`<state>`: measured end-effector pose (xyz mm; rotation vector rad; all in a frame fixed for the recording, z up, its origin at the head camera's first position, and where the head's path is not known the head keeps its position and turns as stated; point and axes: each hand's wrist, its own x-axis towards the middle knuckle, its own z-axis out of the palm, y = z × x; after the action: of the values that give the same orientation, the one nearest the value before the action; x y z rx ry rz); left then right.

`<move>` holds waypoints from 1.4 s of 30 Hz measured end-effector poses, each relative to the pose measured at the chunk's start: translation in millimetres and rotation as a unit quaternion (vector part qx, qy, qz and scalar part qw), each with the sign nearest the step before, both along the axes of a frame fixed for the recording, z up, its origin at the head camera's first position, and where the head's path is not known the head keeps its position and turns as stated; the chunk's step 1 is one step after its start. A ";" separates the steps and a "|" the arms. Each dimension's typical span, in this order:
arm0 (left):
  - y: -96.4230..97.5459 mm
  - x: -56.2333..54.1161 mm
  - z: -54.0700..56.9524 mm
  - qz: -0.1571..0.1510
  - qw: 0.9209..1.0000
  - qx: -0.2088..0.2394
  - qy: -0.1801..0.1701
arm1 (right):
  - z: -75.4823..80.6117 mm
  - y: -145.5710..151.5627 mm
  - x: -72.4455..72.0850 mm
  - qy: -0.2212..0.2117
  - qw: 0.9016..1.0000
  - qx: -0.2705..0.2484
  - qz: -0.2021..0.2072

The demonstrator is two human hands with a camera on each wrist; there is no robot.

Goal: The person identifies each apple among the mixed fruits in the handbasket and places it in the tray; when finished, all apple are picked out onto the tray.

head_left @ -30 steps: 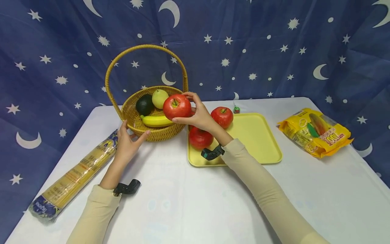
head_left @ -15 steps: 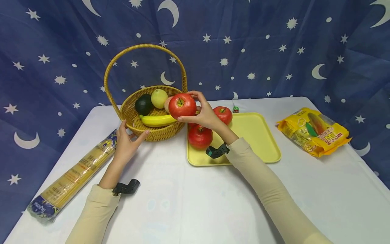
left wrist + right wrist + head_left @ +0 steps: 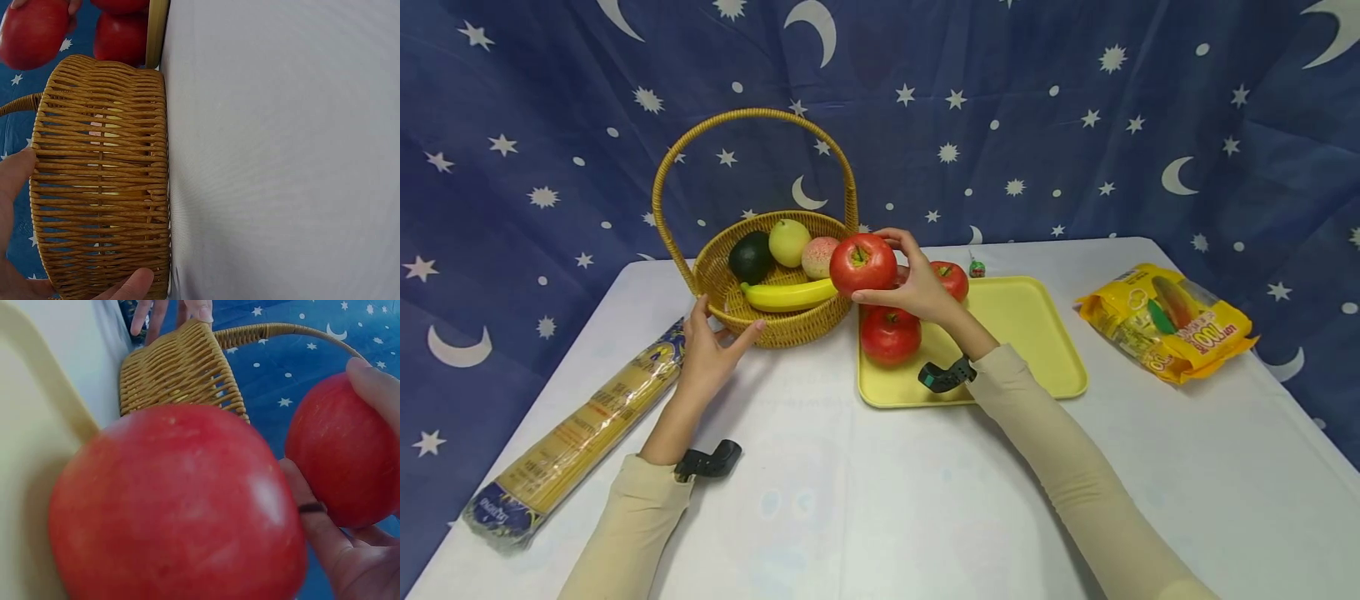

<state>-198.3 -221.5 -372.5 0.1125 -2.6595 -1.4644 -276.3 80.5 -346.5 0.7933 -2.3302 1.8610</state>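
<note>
My right hand (image 3: 917,279) grips a red apple (image 3: 862,265) beside the right rim of the wicker basket (image 3: 793,335), above the tray's left end. Its thumb lies under the apple and its fingers behind. My left hand (image 3: 707,346) rests spread against the basket's near left side, with the thumb at the rim in the left wrist view and a fingertip (image 3: 139,282) lower on the wall. Inside the basket lie an avocado (image 3: 750,257), a pear (image 3: 789,242), a peach (image 3: 818,257) and a banana (image 3: 790,296). One apple (image 3: 891,336) sits at the tray's left end.
Another apple (image 3: 953,280) is partly hidden behind my right hand on the yellow tray (image 3: 1030,350). A spaghetti pack (image 3: 580,433) slants left of my left arm. Far right lies a yellow snack bag (image 3: 1165,321). A small green-and-red lollipop (image 3: 976,267) sits behind the tray.
My right hand has moved right with the apple, away from over the basket, and the peach has come into sight. My left hand has stayed at the basket.
</note>
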 end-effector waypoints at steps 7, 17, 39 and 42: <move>0.3 0.0 -0.7 0.000 1.000 -0.004 0.001 | -3.9 13.2 1.8 -0.017 1.000 0.009 -0.017; 0.4 -0.6 -1.0 -0.001 1.000 0.000 0.003 | -7.7 35.3 3.0 -0.012 1.000 0.001 -0.020; 0.2 0.2 0.0 -0.002 1.000 0.005 0.004 | -18.0 66.9 6.5 -0.020 0.999 -0.028 0.010; -0.2 0.5 0.7 0.001 1.000 0.003 0.003 | -18.4 70.1 7.7 -0.026 0.999 -0.025 0.016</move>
<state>-197.9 -221.7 -371.8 0.1095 -2.6500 -1.4688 -268.6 150.6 -364.9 0.7914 -2.3038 1.9671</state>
